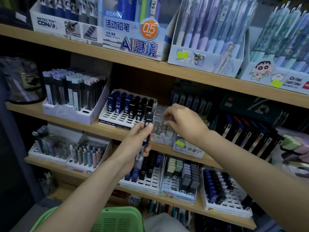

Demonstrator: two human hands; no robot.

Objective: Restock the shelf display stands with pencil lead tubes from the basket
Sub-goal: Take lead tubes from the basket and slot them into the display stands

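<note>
Restocking leads at the middle shelf (100, 129)
Left hand (138, 136) had its grip closed round a black lead tube (148, 121), upright just in front of the white display stand (115, 117). Right hand (184, 124) curled over the clear stand (160, 126), couldn't tell if that grip held anything.

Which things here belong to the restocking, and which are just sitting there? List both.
Job: left hand gripping black lead tubes; right hand at clear stand; white slotted stand; green basket.
Just there: 0.5 pencil box; erasers; cartoon pen box.
</note>
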